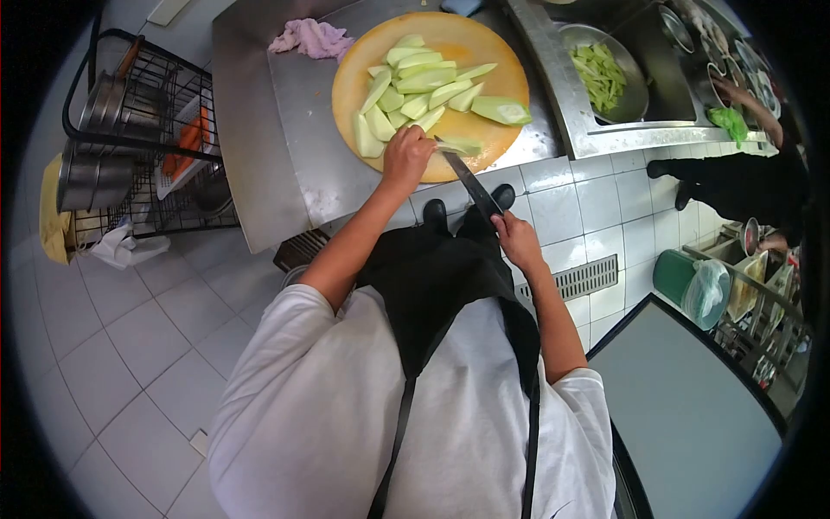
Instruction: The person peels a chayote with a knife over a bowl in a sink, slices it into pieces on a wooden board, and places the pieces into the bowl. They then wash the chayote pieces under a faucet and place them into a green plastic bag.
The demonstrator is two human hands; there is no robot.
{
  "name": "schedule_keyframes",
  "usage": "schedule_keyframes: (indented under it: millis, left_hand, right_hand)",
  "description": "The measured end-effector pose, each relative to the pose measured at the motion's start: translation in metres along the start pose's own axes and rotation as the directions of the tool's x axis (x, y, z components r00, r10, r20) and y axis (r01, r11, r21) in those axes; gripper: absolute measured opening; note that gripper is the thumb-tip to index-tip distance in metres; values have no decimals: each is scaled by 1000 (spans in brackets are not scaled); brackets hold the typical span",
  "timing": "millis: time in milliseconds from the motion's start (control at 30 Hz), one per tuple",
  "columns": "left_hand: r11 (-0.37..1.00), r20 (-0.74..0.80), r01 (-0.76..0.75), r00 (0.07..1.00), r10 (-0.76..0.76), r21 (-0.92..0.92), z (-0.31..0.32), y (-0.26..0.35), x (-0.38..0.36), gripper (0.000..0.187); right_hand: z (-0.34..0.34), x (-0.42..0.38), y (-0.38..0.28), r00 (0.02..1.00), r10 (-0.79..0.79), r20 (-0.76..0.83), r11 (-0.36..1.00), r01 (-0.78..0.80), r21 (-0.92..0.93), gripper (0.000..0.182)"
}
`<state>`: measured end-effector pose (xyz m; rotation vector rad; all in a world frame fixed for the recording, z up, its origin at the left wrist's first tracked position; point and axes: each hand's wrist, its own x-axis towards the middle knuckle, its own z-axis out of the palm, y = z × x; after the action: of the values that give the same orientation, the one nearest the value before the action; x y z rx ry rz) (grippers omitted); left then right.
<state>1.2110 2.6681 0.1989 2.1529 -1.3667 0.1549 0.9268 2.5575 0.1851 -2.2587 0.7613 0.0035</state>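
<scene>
A round wooden cutting board (484,48) lies on a steel counter (285,130) and carries several pale green vegetable wedges (415,82). My left hand (406,157) rests at the board's near edge, pressing down on a green piece (460,145). My right hand (517,238) grips the handle of a long dark knife (471,182). Its blade points toward the piece beside my left hand. A larger uncut chunk (501,110) sits at the board's right side.
A pink cloth (311,37) lies behind the board. A metal bowl of green strips (601,73) sits in the sink at right. Another person in black (743,182) stands at far right. A wire rack with pots (130,130) stands left; a green bin (687,281) and floor drain (588,277) are right.
</scene>
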Motion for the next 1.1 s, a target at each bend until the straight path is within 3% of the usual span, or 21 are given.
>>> schedule_keyframes:
  millis: [200,500,967,1067,1100]
  left_hand:
    - [998,8,-57,998,58,-20,1,-4,1,13]
    - [993,22,102,995,-101,-65,1,5,2,10]
    - [999,177,-25,984,31,-32,-10,7,11,17]
    - [1000,209,-24,978,26,-13,-11,1,8,21]
    - [1000,217,-21,976,21,0,-10,-4,5,23]
  right_hand:
    - [-17,26,-5,997,-12,74,1000,13,-10,39]
    - [-15,14,-9,980,92,175,993,-104,62,42]
    - [-22,9,-16,952,100,288,983,-139,116,45]
    - [-50,4,-37,896,217,387,954,-278,109,43]
    - [-49,0,-35,905,203,374,959,-261,110,43]
